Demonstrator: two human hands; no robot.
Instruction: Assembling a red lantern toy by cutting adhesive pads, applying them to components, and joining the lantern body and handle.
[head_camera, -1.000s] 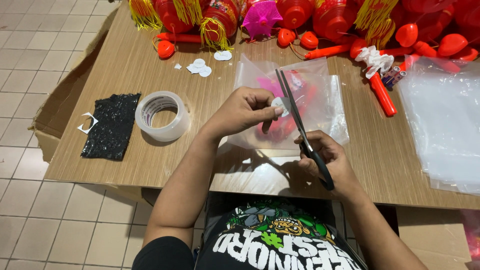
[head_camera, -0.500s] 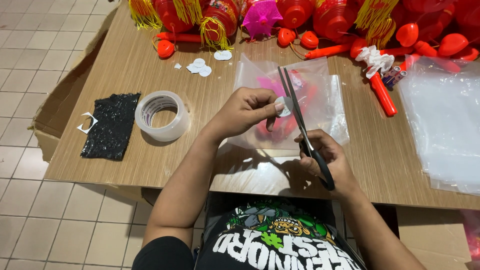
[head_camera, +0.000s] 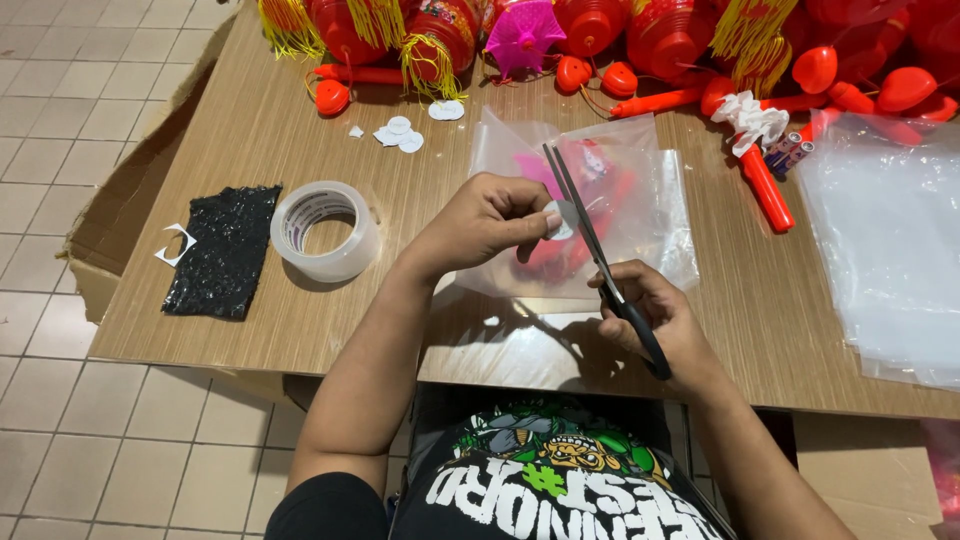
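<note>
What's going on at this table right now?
A person is cutting with black-handled scissors in the right hand, while the left hand pinches a small white paper piece at the blades. This happens above a clear plastic bag with red and pink items inside. On the wooden table lie a roll of clear tape, a black glittery sheet, small white paper circles and red lanterns along the far edge.

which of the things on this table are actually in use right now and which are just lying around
In use:
left hand pinching a small white paper piece
right hand working the scissors
clear plastic bag under them

Lying about:
tape roll
black sheet
white paper circles
red lanterns
stack of plastic bags
</note>
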